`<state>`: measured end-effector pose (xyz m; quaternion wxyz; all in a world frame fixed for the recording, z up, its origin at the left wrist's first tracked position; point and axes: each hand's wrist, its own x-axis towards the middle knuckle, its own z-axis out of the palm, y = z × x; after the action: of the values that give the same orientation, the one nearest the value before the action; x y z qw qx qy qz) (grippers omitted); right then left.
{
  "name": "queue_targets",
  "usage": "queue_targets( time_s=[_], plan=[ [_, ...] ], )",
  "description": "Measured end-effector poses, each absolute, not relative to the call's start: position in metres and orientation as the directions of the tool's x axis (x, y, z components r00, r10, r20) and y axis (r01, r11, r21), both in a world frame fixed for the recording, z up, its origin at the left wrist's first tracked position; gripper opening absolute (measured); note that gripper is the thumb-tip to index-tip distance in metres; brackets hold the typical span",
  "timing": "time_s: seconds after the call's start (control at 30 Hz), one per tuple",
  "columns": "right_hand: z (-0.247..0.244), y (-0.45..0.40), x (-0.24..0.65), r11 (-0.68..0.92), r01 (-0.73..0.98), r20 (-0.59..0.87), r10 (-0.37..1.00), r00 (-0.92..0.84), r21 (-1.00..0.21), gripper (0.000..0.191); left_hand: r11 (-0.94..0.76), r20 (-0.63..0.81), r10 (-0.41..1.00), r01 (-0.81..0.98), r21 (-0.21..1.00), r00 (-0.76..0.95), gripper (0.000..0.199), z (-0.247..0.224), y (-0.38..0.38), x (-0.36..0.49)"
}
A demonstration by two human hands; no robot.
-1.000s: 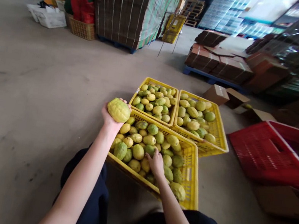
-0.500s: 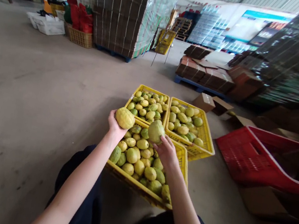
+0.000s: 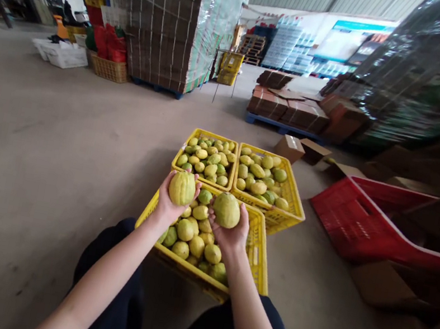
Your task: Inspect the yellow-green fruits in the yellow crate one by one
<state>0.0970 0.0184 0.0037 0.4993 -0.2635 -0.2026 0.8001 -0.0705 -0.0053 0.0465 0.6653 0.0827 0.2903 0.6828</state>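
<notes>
My left hand (image 3: 169, 205) is closed round a yellow, faintly ribbed melon (image 3: 182, 188), held up above the nearest crate. In my right hand (image 3: 234, 236) lies a greener round melon (image 3: 226, 210), the fingers wrapped under and beside it. Both arms reach forward over the near yellow crate (image 3: 262, 251), which is full of yellow and green melons (image 3: 197, 246). Behind it stand a yellow crate (image 3: 173, 165) on the left and another yellow crate (image 3: 294, 214) on the right, each holding similar fruit.
A red crate (image 3: 346, 221) with cardboard in it stands to the right, open boxes (image 3: 386, 282) beside it. Farther back are a small carton (image 3: 290, 148), flattened cardboard on a blue pallet (image 3: 261, 121), and a tall wrapped stack (image 3: 160, 18). Grey floor (image 3: 55, 158) spreads to the left.
The right hand has turned, so its palm now cups the melon from below and the right. The left melon is rotated in the hand. The whole view has shifted slightly.
</notes>
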Motion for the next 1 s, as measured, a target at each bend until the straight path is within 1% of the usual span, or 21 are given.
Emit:
queue_targets(
  time_s=[0.07, 0.17, 0.27, 0.33, 0.43, 0.53, 0.63, 0.77, 0.83, 0.93, 1.0],
  plan=[
    [0.005, 0.019, 0.096, -0.382, -0.72, -0.193, 0.923, -0.334, -0.579, 0.04, 0.037, -0.264, 0.959, -0.872, 0.487, -0.106, 0.037, 0.044, -0.007, -0.065],
    [0.002, 0.017, 0.089, -0.34, -0.782, -0.194, 0.941, -0.279, -0.523, 0.043, 0.043, -0.274, 0.956, -0.877, 0.479, -0.103, 0.036, 0.041, -0.007, -0.054],
    [-0.001, 0.014, 0.083, -0.35, -0.815, -0.219, 0.935, -0.278, -0.462, 0.047, 0.072, -0.313, 0.945, -0.88, 0.47, -0.09, 0.037, 0.04, -0.006, -0.045],
    [-0.001, 0.014, 0.081, -0.378, -0.818, -0.238, 0.923, -0.301, -0.433, 0.046, 0.074, -0.326, 0.941, -0.888, 0.454, -0.088, 0.037, 0.038, -0.006, -0.042],
    [0.001, 0.014, 0.08, -0.407, -0.822, -0.257, 0.91, -0.326, -0.398, 0.042, 0.058, -0.309, 0.947, -0.896, 0.44, -0.091, 0.036, 0.036, -0.005, -0.042],
    [0.001, 0.014, 0.08, -0.404, -0.818, -0.249, 0.912, -0.326, -0.409, 0.041, 0.057, -0.306, 0.948, -0.899, 0.435, -0.088, 0.034, 0.035, -0.004, -0.042],
    [-0.001, 0.014, 0.079, -0.373, -0.821, -0.251, 0.924, -0.287, -0.433, 0.044, 0.062, -0.328, 0.941, -0.914, 0.401, -0.08, 0.033, 0.035, -0.003, -0.041],
    [-0.001, 0.014, 0.081, -0.323, -0.831, -0.226, 0.943, -0.244, -0.453, 0.044, 0.062, -0.349, 0.933, -0.916, 0.395, -0.087, 0.036, 0.038, -0.002, -0.038],
    [0.0, 0.014, 0.083, -0.323, -0.845, -0.203, 0.944, -0.259, -0.427, 0.04, 0.06, -0.35, 0.933, -0.919, 0.39, -0.087, 0.035, 0.038, -0.001, -0.038],
    [0.003, 0.013, 0.087, -0.334, -0.867, -0.18, 0.941, -0.286, -0.371, 0.037, 0.044, -0.362, 0.928, -0.94, 0.339, -0.087, 0.033, 0.036, 0.0, -0.037],
    [0.004, 0.012, 0.089, -0.329, -0.873, -0.174, 0.943, -0.284, -0.361, 0.035, 0.035, -0.37, 0.925, -0.952, 0.303, -0.083, 0.035, 0.035, 0.0, -0.038]
  ],
)
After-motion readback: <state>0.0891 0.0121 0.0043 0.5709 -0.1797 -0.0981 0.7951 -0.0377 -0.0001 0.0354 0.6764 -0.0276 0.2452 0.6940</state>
